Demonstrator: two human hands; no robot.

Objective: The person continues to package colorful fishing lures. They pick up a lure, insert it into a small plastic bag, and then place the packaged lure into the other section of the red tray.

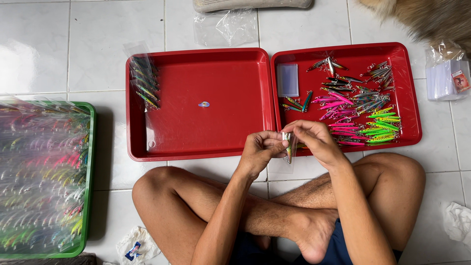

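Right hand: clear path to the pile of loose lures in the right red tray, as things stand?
Probably yes. The right hand hovers at the near rim of the right red tray, with the loose lures just beyond and nothing between. But both hands pinch a small clear bag.

- One view only, from a camera on the person's head.
- It looks almost straight down at the tiled floor (39,44) and the crossed legs (274,211).
- Close range: both hands sit near mid-frame, with two red trays (206,132) just beyond them.
- A green tray (89,172) is cut off at the left edge.
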